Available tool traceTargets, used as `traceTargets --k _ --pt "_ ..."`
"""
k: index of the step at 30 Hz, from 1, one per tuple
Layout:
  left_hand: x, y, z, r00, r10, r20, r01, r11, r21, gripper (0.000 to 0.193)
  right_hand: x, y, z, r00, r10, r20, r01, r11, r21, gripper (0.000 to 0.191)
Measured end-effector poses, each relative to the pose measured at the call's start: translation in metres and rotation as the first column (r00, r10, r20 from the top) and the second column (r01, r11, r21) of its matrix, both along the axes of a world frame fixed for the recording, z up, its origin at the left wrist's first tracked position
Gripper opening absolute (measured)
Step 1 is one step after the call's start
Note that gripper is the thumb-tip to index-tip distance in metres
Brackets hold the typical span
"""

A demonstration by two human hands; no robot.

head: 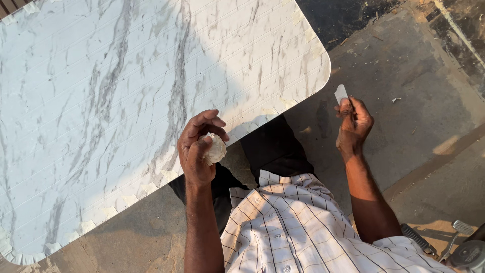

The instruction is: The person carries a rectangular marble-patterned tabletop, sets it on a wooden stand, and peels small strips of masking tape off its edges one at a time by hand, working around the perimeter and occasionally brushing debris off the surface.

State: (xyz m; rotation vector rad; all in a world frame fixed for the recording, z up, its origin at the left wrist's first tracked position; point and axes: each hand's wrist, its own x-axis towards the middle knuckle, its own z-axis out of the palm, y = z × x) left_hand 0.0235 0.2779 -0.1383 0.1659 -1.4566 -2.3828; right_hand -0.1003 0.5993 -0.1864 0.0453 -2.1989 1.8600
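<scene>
Bare concrete floor [404, 76], dusty, with wood chips and scraps scattered toward the upper right of the frame. Sunlit, strong shadows.

A large white marble-patterned panel [126, 101] with grey veins fills the upper left and centre. Rounded corners. Short pieces of pale tape [108, 211] run along its lower edge, from the lower left corner up toward the centre.

Left hand [199, 146], centre of frame, right at the panel's lower edge. Fingers curled round a crumpled wad of paper [216, 149], off-white; thumb and fingers pressed against it, grip closed on the wad.

Right hand [353, 124], right of centre, over the floor and well apart from the panel. Thumb and forefinger pinch a small flat grey blade [341, 93], which sticks up above the fingertips.

Person wears a white checked shirt [288, 227], bottom centre, and dark trousers [273, 146] showing between the two arms.

Lower right corner: grey metal parts [454, 245], a lever and a pedal-like piece, partly cut off by the frame edge; cannot tell what machine.
</scene>
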Motion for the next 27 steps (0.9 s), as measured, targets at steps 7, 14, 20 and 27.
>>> traceTargets --k 7,14,20,27 --pt "-0.026 0.077 0.003 0.996 -0.086 0.006 0.086 0.996 0.035 0.053 0.054 -0.084 0.084 0.728 0.566 -0.386 -0.300 0.770 0.563 0.021" --pt "-0.011 0.080 0.024 0.967 0.248 0.057 -0.238 0.960 -0.144 0.072 0.069 -0.131 0.108 0.612 0.705 -0.358 -0.533 0.702 0.472 0.062" --pt "0.000 0.041 0.058 0.994 0.018 0.111 -0.015 0.999 -0.035 0.078 0.043 -0.116 0.113 0.467 0.876 -0.121 -0.871 0.432 -0.234 0.045" --pt "0.007 0.052 0.053 0.978 0.162 0.131 -0.143 0.979 -0.142 0.043 0.083 -0.146 0.091 0.792 0.605 0.080 -0.610 0.791 0.059 0.032"
